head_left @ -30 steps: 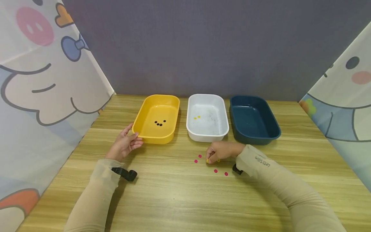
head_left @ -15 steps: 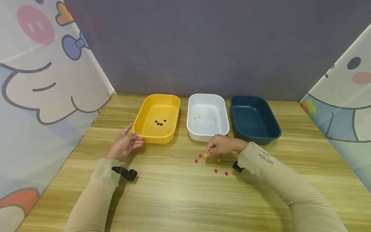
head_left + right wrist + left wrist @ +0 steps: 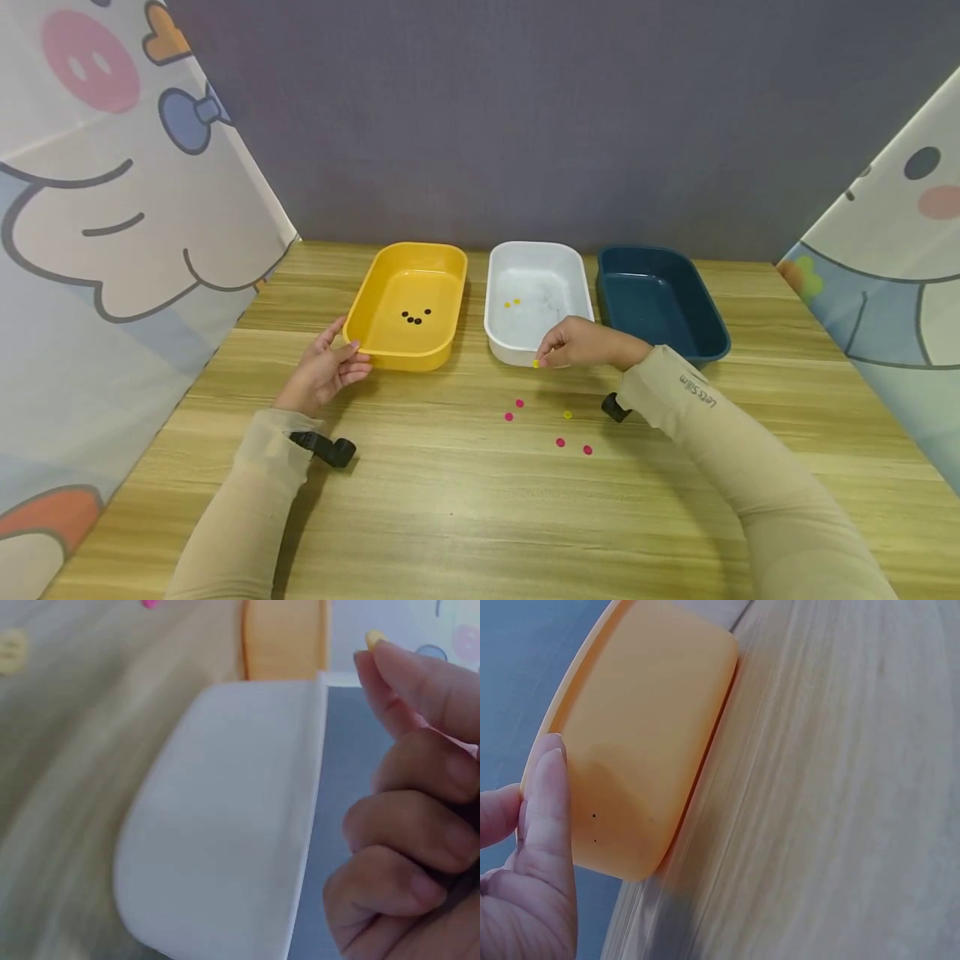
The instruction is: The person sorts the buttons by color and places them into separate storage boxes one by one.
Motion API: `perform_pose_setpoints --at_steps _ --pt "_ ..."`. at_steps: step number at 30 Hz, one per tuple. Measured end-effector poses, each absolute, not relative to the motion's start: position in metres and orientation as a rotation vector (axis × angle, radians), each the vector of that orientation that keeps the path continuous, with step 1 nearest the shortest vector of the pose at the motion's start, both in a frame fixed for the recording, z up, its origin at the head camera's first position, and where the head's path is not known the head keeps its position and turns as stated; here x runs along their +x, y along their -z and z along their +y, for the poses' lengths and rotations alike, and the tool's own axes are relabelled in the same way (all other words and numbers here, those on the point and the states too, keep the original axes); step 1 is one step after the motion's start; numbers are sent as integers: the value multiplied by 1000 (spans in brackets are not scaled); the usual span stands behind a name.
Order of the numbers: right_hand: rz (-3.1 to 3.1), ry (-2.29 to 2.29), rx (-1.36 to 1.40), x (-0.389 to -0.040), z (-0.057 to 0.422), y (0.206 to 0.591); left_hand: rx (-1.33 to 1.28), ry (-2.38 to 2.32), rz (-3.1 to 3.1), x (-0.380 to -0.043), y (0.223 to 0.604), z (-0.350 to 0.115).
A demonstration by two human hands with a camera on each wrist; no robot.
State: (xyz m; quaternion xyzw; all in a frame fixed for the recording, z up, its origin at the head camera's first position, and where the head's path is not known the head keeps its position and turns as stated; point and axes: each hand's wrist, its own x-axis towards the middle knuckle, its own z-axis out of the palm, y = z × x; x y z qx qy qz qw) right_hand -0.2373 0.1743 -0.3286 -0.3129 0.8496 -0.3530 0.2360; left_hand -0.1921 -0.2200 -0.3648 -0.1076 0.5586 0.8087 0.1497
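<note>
My right hand (image 3: 581,343) pinches a small yellow button (image 3: 373,639) between thumb and index finger, its other fingers curled in. It is raised at the front right of the white tray (image 3: 510,353), overlapping the rim in the head view. Two yellow buttons (image 3: 512,303) lie inside that tray. Another yellow button (image 3: 567,415) rests on the table, near several pink buttons (image 3: 560,442). My left hand (image 3: 318,373) holds the yellow tray (image 3: 408,362) at its near left corner, thumb on the rim. Several black buttons (image 3: 417,322) lie in the yellow tray.
A dark blue tray (image 3: 648,308) stands right of the white one, partly behind my right forearm. The wooden table (image 3: 450,517) meets a grey panel (image 3: 480,125) at the back. Cartoon-printed cloths (image 3: 112,208) hang on both sides.
My right hand has lifted the yellow button off the table and carried it away from me to the white tray's front edge. My left hand stays at the yellow tray.
</note>
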Motion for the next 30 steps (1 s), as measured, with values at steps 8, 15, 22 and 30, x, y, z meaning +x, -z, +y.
perform_pose_setpoints --at_steps 8,15,22,30 --pt "2353 937 -635 -257 171 314 -312 -2326 1611 -191 365 -221" --pt "2332 876 -441 -276 167 300 -316 -2316 1628 -193 366 -220" --pt "2332 873 -409 -299 164 297 -302 -2302 1660 -194 366 -219" --pt "2314 912 -404 -321 161 300 -315 -2299 1661 -190 369 -218"
